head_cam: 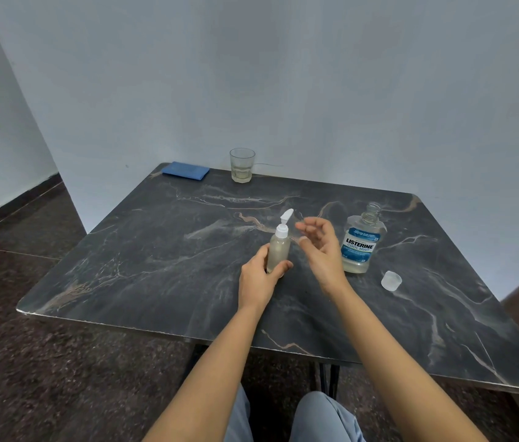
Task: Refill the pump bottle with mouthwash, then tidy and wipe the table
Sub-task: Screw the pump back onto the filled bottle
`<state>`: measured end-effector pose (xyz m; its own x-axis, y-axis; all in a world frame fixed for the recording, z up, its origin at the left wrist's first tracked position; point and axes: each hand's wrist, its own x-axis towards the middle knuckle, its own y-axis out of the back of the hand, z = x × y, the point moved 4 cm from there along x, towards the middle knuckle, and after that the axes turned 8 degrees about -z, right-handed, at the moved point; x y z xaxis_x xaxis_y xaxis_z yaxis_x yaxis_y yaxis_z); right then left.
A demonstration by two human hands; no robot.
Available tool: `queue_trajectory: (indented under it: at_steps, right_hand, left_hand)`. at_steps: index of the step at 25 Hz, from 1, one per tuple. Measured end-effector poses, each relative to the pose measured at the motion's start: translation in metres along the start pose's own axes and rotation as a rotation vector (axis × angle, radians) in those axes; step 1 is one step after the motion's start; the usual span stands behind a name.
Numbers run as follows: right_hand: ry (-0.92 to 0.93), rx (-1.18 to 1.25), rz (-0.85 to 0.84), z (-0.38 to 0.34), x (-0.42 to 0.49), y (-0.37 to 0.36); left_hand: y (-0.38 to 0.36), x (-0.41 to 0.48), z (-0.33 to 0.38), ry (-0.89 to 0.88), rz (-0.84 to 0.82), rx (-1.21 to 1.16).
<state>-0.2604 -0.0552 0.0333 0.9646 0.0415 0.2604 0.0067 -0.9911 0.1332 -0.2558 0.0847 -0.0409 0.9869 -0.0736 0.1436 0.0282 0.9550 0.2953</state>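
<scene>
A small clear pump bottle [278, 250] with a white pump head stands upright mid-table. My left hand [259, 275] grips its lower body. Just to the bottle's right hovers my right hand [320, 247], fingers loosely curled and holding nothing, apart from the pump. The mouthwash bottle [361, 242], clear with a blue label, stands uncapped to the right of my right hand. Its translucent cap [391, 280] lies on the table to the bottle's lower right.
A dark marble-patterned table [156, 256] stands against a pale wall. At its far edge sit a folded blue cloth [185, 170] and a drinking glass [242, 165] with a little pale liquid. Dark floor lies to the left; my knees are below the near edge.
</scene>
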Motion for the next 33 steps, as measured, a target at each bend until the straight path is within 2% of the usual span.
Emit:
queue_trajectory:
  at_steps: [3,5,12,14,17,19,21,26,31,33]
  right_hand:
    - [-0.039,0.013,-0.19,-0.01,0.01,-0.009]
    - [-0.062,0.038,-0.238,-0.012,0.014,-0.012]
    - [-0.061,0.128,0.033,0.002,0.006,0.0]
    - [-0.094,0.119,-0.058,-0.002,0.011,-0.003]
    - [-0.1,0.05,-0.348,-0.012,0.019,-0.013]
    - [-0.069,-0.035,-0.465,-0.016,0.022,-0.015]
    - [-0.04,-0.094,-0.48,-0.018,0.024,-0.013]
    - [0.0,-0.088,-0.371,-0.012,0.028,-0.01]
    - [-0.061,-0.124,-0.713,-0.016,0.039,-0.012]
    - [-0.049,-0.147,-0.767,-0.018,0.043,-0.013]
  left_hand:
    - [0.0,-0.001,0.001,-0.003,-0.002,-0.008]
    - [0.0,-0.002,0.001,-0.004,-0.005,-0.009]
    - [0.001,-0.001,0.001,-0.007,-0.001,-0.011]
    - [0.0,-0.002,0.001,-0.005,0.0,-0.008]
    - [0.0,-0.002,0.002,-0.003,-0.004,-0.015]
    - [-0.001,-0.002,0.002,0.0,-0.005,-0.013]
    - [0.0,-0.001,0.003,0.0,-0.001,-0.011]
    - [0.0,-0.001,0.003,-0.01,-0.001,0.0]
    - [0.0,-0.001,0.003,-0.006,-0.001,-0.008]
    - [-0.001,-0.001,0.002,-0.013,-0.002,0.004]
